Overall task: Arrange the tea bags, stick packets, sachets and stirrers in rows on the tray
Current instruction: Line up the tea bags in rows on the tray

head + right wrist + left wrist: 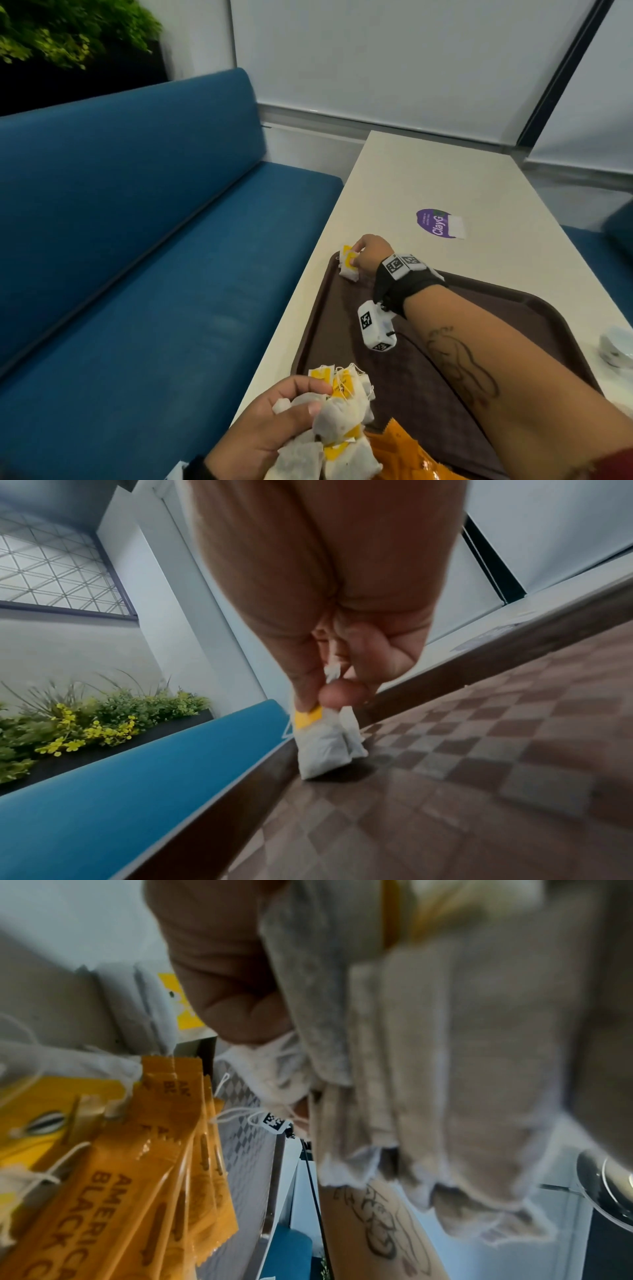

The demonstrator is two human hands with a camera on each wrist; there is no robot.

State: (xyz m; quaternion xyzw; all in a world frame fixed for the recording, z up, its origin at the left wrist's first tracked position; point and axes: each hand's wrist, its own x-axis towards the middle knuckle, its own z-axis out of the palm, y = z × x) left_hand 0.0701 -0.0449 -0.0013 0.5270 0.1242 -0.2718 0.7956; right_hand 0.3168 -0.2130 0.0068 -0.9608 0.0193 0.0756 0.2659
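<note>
A dark brown tray (534, 325) lies on the white table. My right hand (368, 253) reaches to its far left corner and pinches a white tea bag with a yellow tag (349, 267) (320, 742), whose lower end touches the tray floor (479, 750). My left hand (274, 421) grips a bunch of tea bags (342, 414) (445, 1042) over the tray's near left corner. Orange stick packets (407, 455) (143, 1177) lie under that bunch at the near edge. No stirrers show.
A blue bench (154, 257) runs along the table's left side. A purple sticker (440, 222) is on the table (445, 171) beyond the tray. A small white object (616, 346) sits at the right edge. Plants (85, 723) stand behind the bench.
</note>
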